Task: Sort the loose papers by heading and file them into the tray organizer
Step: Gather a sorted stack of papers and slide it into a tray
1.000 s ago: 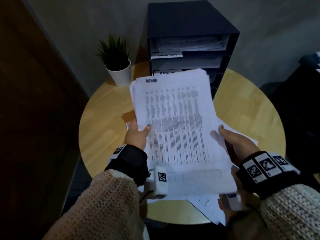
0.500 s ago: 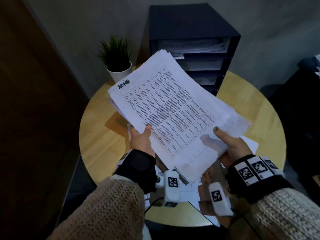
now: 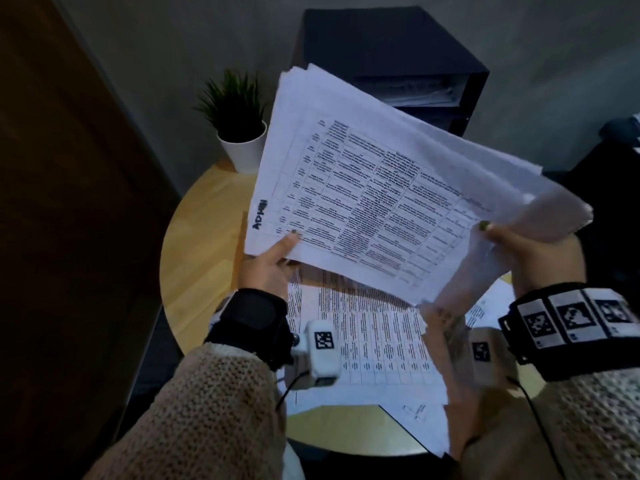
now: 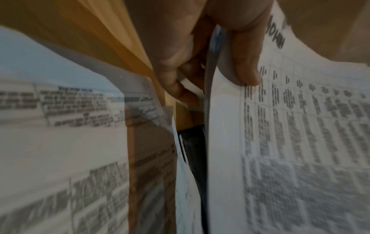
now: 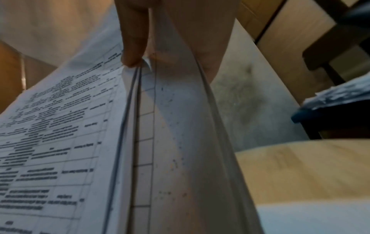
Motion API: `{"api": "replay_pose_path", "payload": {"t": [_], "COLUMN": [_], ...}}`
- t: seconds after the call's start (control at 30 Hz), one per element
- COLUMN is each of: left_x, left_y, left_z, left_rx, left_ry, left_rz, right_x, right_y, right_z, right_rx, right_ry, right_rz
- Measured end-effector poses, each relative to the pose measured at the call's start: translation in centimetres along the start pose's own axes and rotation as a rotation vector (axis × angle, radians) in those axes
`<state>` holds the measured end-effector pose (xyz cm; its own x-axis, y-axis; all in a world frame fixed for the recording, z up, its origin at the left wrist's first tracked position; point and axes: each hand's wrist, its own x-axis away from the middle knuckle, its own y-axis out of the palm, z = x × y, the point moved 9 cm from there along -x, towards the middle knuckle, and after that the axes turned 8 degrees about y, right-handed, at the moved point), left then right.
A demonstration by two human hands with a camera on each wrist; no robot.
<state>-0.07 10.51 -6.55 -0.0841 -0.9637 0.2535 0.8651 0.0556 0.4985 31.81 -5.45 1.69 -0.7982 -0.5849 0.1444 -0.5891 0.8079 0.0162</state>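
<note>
From the head view, both hands hold one stack of papers (image 3: 374,188) in the air over the round wooden table (image 3: 204,233). The left hand (image 3: 268,263) pinches the near left corner, thumb on top just beside the handwritten heading that reads ADMIN. The right hand (image 3: 519,251) pinches the near right edge, where the sheets fan apart and sag. The stack is turned sideways, its heading edge to the left. More printed sheets (image 3: 367,334) lie flat on the table beneath. The black tray organizer (image 3: 391,50) stands at the far side, papers already in its top shelf; a potted plant (image 3: 239,123) sits to its left.

The left wrist view shows the thumb (image 4: 246,52) pressed on the printed face and fingers curled behind, the stack's edge clamped between them.

The right wrist view shows a fingertip (image 5: 133,47) on the top sheet and several sheets bowing loose below it.

The step in hand looks like squaring the ADMIN batch before filing. Next, the loose right edge needs gathering, then the stack must be turned and slid far into the matching shelf, whose label is hidden here.
</note>
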Motion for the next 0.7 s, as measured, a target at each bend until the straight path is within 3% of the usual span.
{"api": "replay_pose_path", "payload": {"t": [0.1,0.2,0.3,0.53,0.7], "left_x": [-1.0,-1.1,-1.2,-1.4,-0.9], "left_y": [-1.6,-1.5,-1.3,-0.2,-0.1], "left_z": [1.4,3.1,3.5,2.4,2.0], "left_rx": [-0.121,-0.37,-0.475,-0.579,-0.473], "left_ry": [0.084,0.201,0.227,0.248,0.242], "left_rz": [0.02,-0.045,-0.055,-0.081,-0.021], "right_x": [0.4,0.6,0.7,-0.3,-0.9], "right_y": [0.4,0.9,1.3,1.4,1.4], "right_z": [-3.1,-4.6,-5.0,2.0,3.9], "right_rx": [0.016,0.022,-0.001,0.139,0.132], "right_ry": [-0.152,-0.248,-0.3,-0.086,-0.026], "right_rz": [-0.03,-0.059,-0.084,-0.088,-0.065]}}
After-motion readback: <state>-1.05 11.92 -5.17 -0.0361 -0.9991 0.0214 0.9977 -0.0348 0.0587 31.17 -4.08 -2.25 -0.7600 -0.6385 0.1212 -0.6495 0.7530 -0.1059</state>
